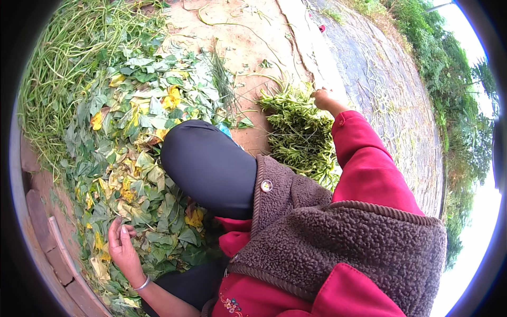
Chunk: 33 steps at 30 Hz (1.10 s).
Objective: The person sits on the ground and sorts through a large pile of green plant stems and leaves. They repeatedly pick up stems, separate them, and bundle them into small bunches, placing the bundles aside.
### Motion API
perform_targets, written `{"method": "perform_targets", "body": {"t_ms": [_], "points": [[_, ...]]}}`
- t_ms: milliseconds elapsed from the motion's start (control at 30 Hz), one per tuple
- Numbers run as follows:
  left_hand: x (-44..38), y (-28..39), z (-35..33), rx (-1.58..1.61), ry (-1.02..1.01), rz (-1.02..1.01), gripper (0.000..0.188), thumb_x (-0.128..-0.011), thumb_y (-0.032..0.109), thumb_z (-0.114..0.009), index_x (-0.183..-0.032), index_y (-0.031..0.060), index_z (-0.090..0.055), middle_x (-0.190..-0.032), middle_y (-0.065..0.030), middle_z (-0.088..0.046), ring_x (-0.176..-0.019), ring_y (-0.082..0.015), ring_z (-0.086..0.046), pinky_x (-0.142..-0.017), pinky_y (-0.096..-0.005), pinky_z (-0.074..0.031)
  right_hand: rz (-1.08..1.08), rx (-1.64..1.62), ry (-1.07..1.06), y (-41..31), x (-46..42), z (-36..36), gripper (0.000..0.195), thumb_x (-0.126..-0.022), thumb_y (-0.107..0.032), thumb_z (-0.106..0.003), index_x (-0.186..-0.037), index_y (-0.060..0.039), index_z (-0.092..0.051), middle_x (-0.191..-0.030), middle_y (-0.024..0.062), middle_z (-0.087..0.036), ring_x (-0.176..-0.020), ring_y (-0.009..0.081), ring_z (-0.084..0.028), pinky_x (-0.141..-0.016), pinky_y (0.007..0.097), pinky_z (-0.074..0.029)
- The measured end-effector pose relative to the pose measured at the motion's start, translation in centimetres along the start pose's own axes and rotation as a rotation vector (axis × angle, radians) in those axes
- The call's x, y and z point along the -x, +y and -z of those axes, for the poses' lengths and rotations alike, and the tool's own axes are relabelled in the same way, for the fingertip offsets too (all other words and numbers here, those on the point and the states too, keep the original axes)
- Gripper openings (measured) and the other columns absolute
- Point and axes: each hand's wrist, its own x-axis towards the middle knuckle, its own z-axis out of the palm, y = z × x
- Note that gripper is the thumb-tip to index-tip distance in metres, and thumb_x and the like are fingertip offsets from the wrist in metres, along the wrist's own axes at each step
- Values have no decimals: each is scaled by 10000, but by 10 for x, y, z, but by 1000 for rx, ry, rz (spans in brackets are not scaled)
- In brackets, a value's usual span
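My left hand [122, 247], with a silver bangle at the wrist, hangs at the lower left over the heap of green and yellowing leaves [158, 174]. Its fingers are loosely bent and apart, and no held thing shows. My right hand [326, 99], fingers curled, reaches to the far edge of a pile of cut green stalks [303, 130]. Whether it grips any of them cannot be told. Long, thin green stems [79, 51] lie massed at the upper left, against the leaves. My dark-clad knee [208, 168] is between the leaf heap and the stalk pile.
Loose stems and leaves are scattered over the bare reddish ground [237, 43]. A small blue thing [224, 130] lies beside my knee. Grey paving [380, 87] strewn with stems stretches towards green shrubs [455, 83]. Brick edging [59, 265] and a pole [71, 259] lie at the lower left.
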Motion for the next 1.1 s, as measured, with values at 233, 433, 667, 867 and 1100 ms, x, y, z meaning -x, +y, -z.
{"method": "perform_targets", "body": {"t_ms": [233, 433, 667, 867, 1100], "points": [[0, 0, -1, 45, 38, -3, 272, -912, 64, -478, -1158, -48, -509, -976, -111, -596, -807, -137, -578, -733, -269, -494, 319, -261, 185, 14, -49, -17, 258, -647, -47, -533, -864, -69, -671, -808, 164, -623, -782, 332, -575, -731, 404, -457], [7, 4, 19, -24, 122, -29, 225, -865, 54, -553, -1086, 13, -571, -851, -92, -642, -746, -120, -611, -676, -258, -499, 719, -393, 283, -154, 2, 130, 168, -741, -117, -594, -870, -40, -670, -863, 146, -651, -835, 313, -611, -776, 392, -472], [24, -1, 43, -416, 292, 29, 229, -826, 143, -583, -1037, 54, -591, -828, -120, -645, -689, -232, -623, -633, -325, -482, 1266, -366, 471, -337, 115, 279, 175, -794, -127, -589, -951, -61, -633, -923, 127, -613, -946, 300, -554, -858, 382, -438], [36, 6, 43, -567, 264, 19, 256, -822, 188, -599, -1043, 58, -590, -826, -120, -650, -699, -246, -628, -632, -332, -486, 1608, -325, 130, -471, 190, 303, 218, -813, -136, -555, -1004, -57, -622, -987, 127, -591, -916, 294, -585, -837, 358, -467], [46, 3, 31, -664, 119, -97, 282, -797, 213, -617, -1039, 72, -588, -871, -106, -640, -729, -297, -622, -632, -377, -495, 1293, -72, 0, -571, 155, 212, 685, -715, -384, -663, -1284, -78, -436, -1261, 169, -489, -1178, 304, -459, -953, 395, -396]]}}
